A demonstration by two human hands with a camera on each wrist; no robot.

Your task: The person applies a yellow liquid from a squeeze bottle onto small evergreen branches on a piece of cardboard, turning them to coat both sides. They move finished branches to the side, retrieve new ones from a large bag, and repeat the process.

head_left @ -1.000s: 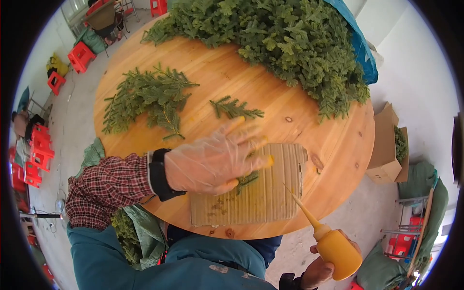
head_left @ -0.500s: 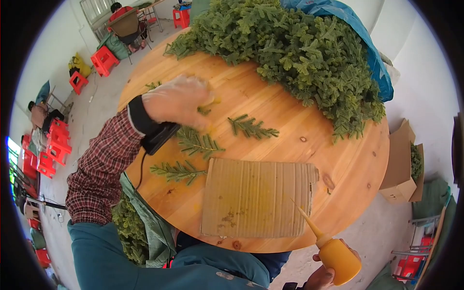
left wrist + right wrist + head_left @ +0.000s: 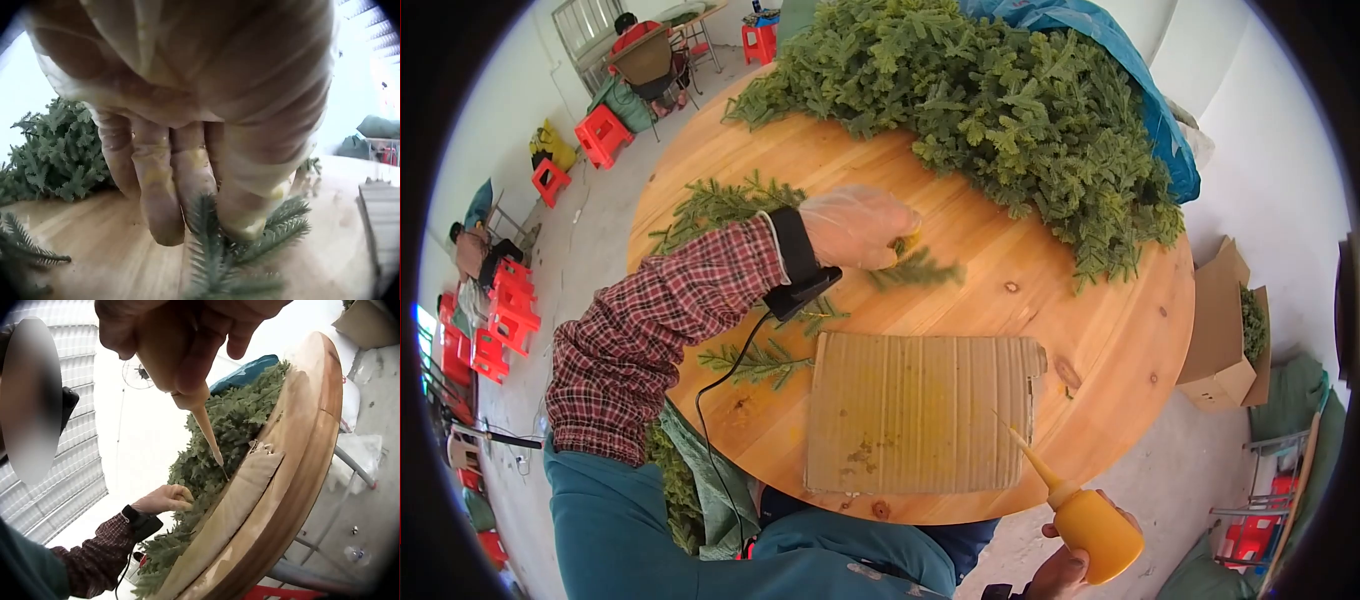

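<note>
The gloved left hand point(image 3: 857, 226) pinches the stem end of a small fir sprig point(image 3: 920, 270) over the wooden table; in the left wrist view thumb and fingers meet at the sprig point(image 3: 209, 250). At the lower right the right hand point(image 3: 1065, 570) grips a yellow squeeze bottle point(image 3: 1097, 535), its long nozzle pointing up and left over the edge of a stained cardboard sheet point(image 3: 920, 420). Fir sprigs point(image 3: 765, 362) lie left of the cardboard, and more point(image 3: 725, 203) are partly hidden behind the left forearm.
A large heap of fir branches point(image 3: 1000, 110) with a blue bag point(image 3: 1135, 60) covers the table's far side. A cardboard box point(image 3: 1220, 335) stands to the right. Red stools point(image 3: 603, 136) and seated people are at the left. A black cable hangs from the left wrist.
The left hand first moved away from the cardboard to the sprigs at the left, then moved right to the single sprig and took hold of it. The right hand keeps holding the bottle.
</note>
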